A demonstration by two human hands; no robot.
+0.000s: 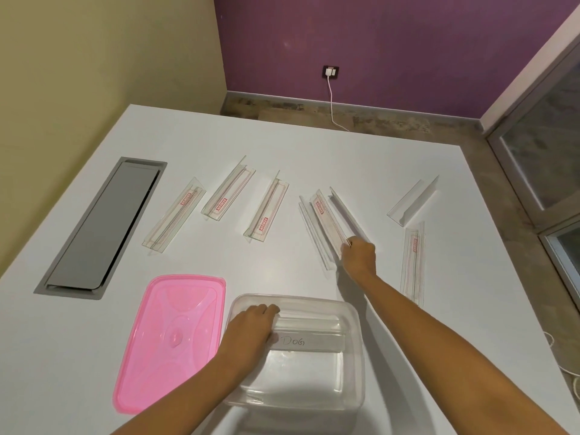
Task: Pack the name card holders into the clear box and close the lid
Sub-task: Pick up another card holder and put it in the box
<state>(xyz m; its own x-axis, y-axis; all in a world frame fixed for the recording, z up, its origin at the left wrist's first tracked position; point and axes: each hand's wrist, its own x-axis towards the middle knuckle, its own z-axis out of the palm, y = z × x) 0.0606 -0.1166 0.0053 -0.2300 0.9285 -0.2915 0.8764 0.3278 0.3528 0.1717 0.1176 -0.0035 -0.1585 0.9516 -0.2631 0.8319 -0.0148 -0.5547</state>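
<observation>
Reaching right hand (pixel 359 254): arm stretched over the table, fingers curled round the near end of the red-tagged holder (pixel 326 221); cannot tell if the plain holder (pixel 346 211) touching its right side is also in the grip.
left hand (pixel 251 324): inside the clear box, back up, fingers bent down over the left end of the Dog holder (pixel 309 340); fingertips hidden.
Dog holder: lies across the box floor, card hand-lettered "Dog".
clear box (pixel 356 312): open, at the near table edge.
pink lid (pixel 169 343): off, flat on the table just left of the box; left forearm crosses its near corner.
thin holder (pixel 314 237): plain, lies along the left side of the red-tagged one.
left group: first holder (pixel 174 219), second holder (pixel 227 193), third holder (pixel 266 210), all red-tagged, side by side, apart from each other.
right group: far holder (pixel 412 199), plain; near holder (pixel 413 262), red-tagged, close to the right table edge.
table (pixel 314 152): white.
grey hatch (pixel 100 227): set into the tabletop, far left.
wall socket (pixel 331 71): on the purple wall, white cable (pixel 332 102) hanging to the floor.
</observation>
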